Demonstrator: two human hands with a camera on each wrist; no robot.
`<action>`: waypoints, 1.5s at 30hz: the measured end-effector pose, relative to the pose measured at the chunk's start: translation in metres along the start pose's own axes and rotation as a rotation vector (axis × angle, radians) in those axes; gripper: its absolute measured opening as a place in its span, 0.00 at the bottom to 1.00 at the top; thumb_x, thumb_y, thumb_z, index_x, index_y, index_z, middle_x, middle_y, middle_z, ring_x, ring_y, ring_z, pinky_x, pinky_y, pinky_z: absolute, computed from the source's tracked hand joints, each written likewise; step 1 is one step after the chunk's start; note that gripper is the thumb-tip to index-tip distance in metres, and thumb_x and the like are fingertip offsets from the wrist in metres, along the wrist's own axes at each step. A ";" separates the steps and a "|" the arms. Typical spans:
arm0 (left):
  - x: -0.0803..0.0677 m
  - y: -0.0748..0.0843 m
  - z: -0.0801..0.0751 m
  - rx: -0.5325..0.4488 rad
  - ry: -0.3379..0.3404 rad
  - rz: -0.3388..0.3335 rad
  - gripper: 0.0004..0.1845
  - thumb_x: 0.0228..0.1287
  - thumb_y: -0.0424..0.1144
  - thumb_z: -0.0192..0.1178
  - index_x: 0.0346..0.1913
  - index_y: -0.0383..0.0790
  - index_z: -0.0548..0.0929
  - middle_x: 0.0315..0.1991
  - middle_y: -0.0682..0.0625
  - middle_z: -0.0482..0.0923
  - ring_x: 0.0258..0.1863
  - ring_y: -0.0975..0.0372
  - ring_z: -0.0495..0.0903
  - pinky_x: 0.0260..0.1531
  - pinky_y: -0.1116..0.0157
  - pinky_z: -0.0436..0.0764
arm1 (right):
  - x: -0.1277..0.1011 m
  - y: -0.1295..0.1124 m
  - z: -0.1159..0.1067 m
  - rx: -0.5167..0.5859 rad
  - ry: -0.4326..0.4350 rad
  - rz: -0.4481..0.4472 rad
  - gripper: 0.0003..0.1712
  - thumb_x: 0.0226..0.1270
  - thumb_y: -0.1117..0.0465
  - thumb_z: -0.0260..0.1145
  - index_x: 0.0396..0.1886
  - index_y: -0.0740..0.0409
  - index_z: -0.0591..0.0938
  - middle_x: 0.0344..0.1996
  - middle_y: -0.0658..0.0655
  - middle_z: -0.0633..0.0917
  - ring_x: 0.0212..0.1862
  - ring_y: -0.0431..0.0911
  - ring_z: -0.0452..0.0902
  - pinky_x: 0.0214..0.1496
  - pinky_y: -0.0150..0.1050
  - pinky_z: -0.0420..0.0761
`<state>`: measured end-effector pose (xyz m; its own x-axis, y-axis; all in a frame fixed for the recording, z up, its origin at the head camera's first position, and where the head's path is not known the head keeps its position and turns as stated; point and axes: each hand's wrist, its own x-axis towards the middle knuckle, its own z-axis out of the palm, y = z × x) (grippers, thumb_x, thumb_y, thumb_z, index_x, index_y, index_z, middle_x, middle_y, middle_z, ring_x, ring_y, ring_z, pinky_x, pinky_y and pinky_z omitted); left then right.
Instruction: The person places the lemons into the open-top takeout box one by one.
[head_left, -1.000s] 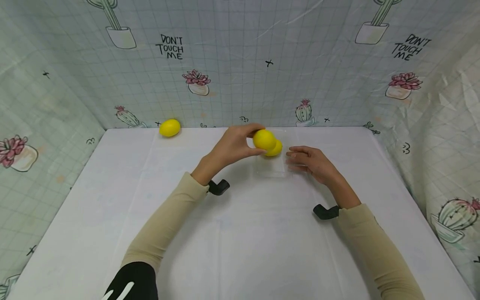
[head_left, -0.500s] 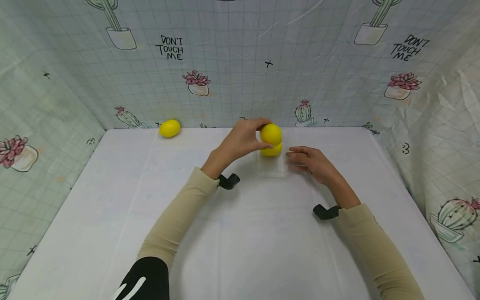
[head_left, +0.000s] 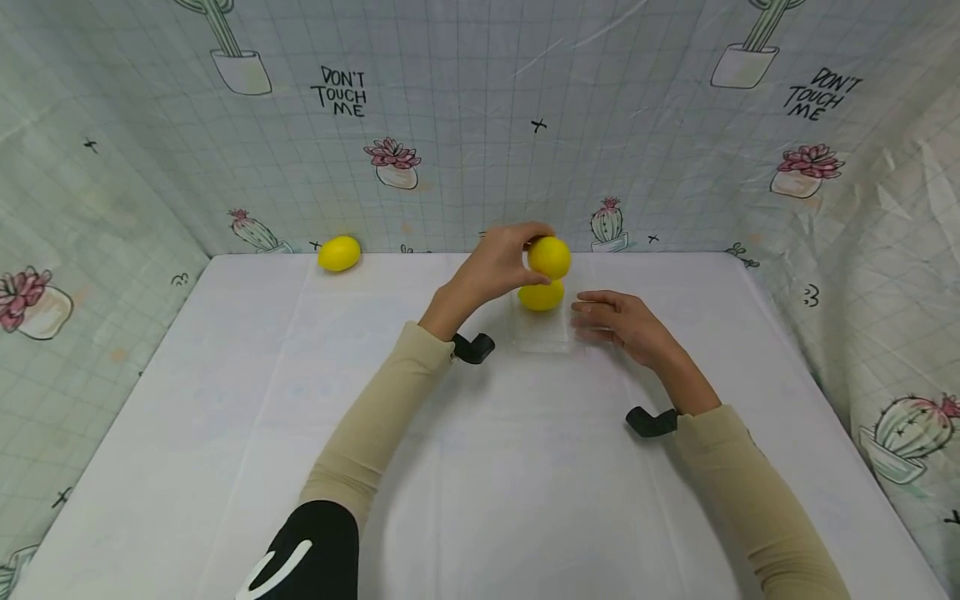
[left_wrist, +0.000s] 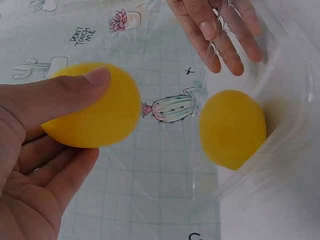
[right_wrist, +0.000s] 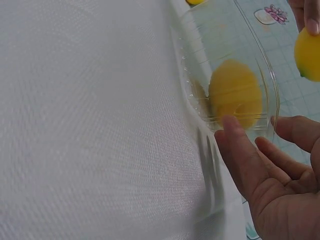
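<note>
My left hand [head_left: 529, 257] grips a yellow lemon [head_left: 551, 257] between thumb and fingers, held above a clear plastic container [head_left: 542, 337] at the table's far middle. A second lemon [head_left: 541, 296] lies inside the container. In the left wrist view the thumb presses the held lemon [left_wrist: 95, 107], with the second lemon [left_wrist: 232, 127] below against the clear wall [left_wrist: 285, 140]. My right hand [head_left: 594, 318] rests with straight fingers against the container's right side. The right wrist view shows the right hand [right_wrist: 265, 165] beside the wall [right_wrist: 192, 90], and behind that wall the second lemon [right_wrist: 235, 95].
A third lemon [head_left: 339, 253] lies at the back left of the white table [head_left: 480, 467], near the cactus-print backdrop [head_left: 480, 125]. The backdrop closes in the table on the left, back and right.
My left hand has carried its lemon rightward and farther from me, now directly over the lemon in the container. The right hand has stayed at the container's side.
</note>
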<state>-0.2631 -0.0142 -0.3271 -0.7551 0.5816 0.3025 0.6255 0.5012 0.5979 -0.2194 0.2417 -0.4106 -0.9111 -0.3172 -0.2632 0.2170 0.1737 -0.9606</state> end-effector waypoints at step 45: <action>0.062 -0.045 0.016 -0.136 -0.347 -0.164 0.26 0.63 0.28 0.70 0.65 0.41 0.80 0.65 0.48 0.76 0.64 0.53 0.76 0.60 0.64 0.80 | 0.003 0.002 0.000 0.048 0.007 0.006 0.31 0.82 0.60 0.55 0.77 0.69 0.60 0.73 0.68 0.69 0.70 0.62 0.70 0.62 0.44 0.80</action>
<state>-0.3352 0.0093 -0.3471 -0.7173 0.6941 -0.0600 0.4529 0.5300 0.7170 -0.2216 0.2412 -0.4128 -0.9120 -0.3100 -0.2685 0.2389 0.1305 -0.9622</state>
